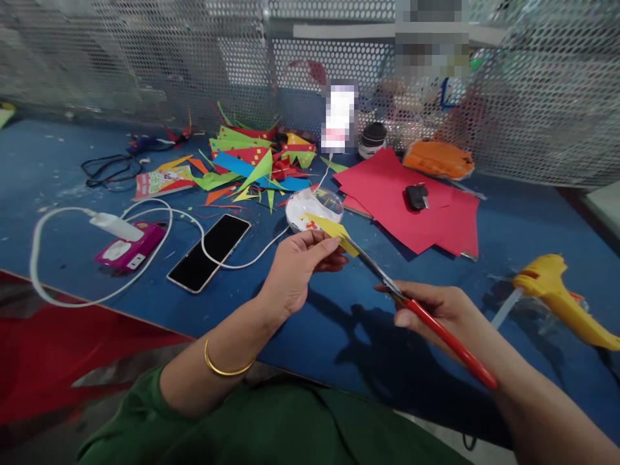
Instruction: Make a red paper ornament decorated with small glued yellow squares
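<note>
My left hand (307, 261) pinches a small strip of yellow paper (333, 227) between thumb and fingers, above the table's front half. In my right hand (431, 310) is a pair of scissors (448, 339) with red handles, its fingers closed around them. The metal blades point up and left, and their tips meet the yellow paper just right of my left thumb. Behind the paper stands a clear round bowl (294, 216) with white paper and small coloured bits in it.
Coloured paper scraps (256, 161) are heaped at the back. Red sheets (382, 194) carry a key (416, 197). A yellow glue gun (557, 290) lies right. A black phone (208, 253), a purple power adapter (130, 248) and a looping white cable (242, 265) lie left.
</note>
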The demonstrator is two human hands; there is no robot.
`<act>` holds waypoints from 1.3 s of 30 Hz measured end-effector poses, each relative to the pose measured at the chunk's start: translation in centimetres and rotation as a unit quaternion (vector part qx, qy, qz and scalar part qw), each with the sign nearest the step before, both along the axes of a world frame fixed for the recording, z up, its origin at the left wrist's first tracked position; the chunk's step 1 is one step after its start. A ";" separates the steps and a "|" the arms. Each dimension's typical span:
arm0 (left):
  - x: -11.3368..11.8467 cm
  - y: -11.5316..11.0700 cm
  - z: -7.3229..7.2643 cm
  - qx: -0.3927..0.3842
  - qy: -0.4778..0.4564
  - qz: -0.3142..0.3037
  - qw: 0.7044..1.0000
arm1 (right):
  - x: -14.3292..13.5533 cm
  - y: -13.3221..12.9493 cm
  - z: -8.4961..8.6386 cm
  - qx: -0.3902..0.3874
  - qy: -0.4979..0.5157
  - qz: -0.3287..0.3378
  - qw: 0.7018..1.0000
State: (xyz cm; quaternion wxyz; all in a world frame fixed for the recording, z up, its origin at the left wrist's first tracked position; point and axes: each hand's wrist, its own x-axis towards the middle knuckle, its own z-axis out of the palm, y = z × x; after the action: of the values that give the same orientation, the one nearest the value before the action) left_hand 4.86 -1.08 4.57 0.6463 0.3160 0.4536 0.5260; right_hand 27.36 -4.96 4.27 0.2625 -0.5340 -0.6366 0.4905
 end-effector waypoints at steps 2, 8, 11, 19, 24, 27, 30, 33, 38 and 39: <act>0.0 0.0 0.0 -0.003 0.015 -0.001 1.000 | -0.1 -0.1 0.0 0.007 -0.001 -0.005 1.000; -0.1 0.1 0.1 -0.021 0.010 -0.001 1.000 | 0.0 -0.2 -0.1 0.000 -0.006 -0.006 1.000; -0.2 0.1 0.1 -0.021 0.005 -0.006 1.000 | 0.0 -0.1 -0.1 -0.003 -0.010 -0.002 1.000; -0.2 0.0 0.0 -0.014 0.019 -0.001 1.000 | 0.9 0.1 -0.7 -0.008 -0.023 0.079 0.997; -0.1 0.0 0.1 -0.022 0.013 -0.008 1.000 | 1.0 0.1 -0.3 -0.027 -0.043 0.088 0.995; -0.1 -0.1 0.1 -0.023 0.016 -0.004 1.000 | 1.0 0.2 -0.1 -0.029 -0.048 0.091 0.994; -0.1 -0.1 0.0 -0.020 0.020 -0.010 1.000 | 1.0 0.3 -0.1 -0.016 -0.051 0.098 0.994; -0.1 -0.1 0.0 -0.018 0.032 -0.020 0.999 | 1.0 0.2 -0.1 0.000 -0.066 0.100 0.993; -0.3 0.0 0.0 -0.024 0.044 -0.030 0.998 | 0.8 0.2 0.0 0.010 -0.080 0.095 0.992; -0.3 0.0 0.0 -0.026 0.044 -0.031 0.998 | 0.8 0.2 0.1 0.011 -0.082 0.092 0.992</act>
State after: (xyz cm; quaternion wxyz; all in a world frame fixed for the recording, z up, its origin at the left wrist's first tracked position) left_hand 4.57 -1.12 4.59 0.6499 0.3361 0.4847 0.4793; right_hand 28.12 -4.80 4.34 0.1687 -0.5086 -0.7077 0.4605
